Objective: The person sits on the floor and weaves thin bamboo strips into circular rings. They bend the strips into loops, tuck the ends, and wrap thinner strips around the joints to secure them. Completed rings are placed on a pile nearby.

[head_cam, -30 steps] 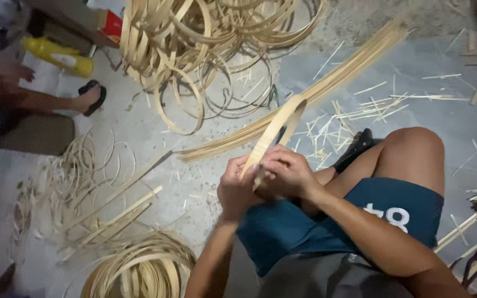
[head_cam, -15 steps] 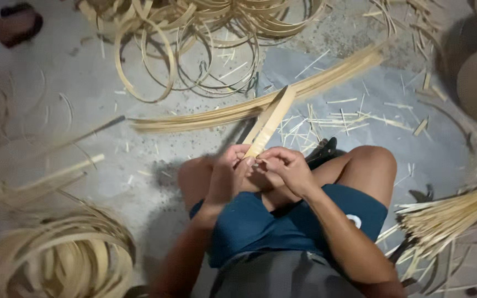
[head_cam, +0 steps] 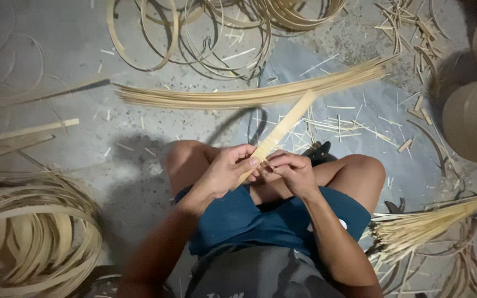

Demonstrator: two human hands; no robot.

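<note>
Both hands pinch flat bamboo strip [head_cam: 282,128] near end: left hand [head_cam: 228,170], right hand [head_cam: 291,168]; keep grip steady, strip straight

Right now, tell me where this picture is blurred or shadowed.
Head view: the long bundle of bamboo slivers smears at its left end; a dark curved shadow falls on the floor beside the flat strip; both hands look fairly sharp.

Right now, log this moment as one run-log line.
left hand: grips flat bamboo strip | right hand: pinches its near end | strip: angled up-right over knees | floor: bamboo hoops, sliver bundle
</note>
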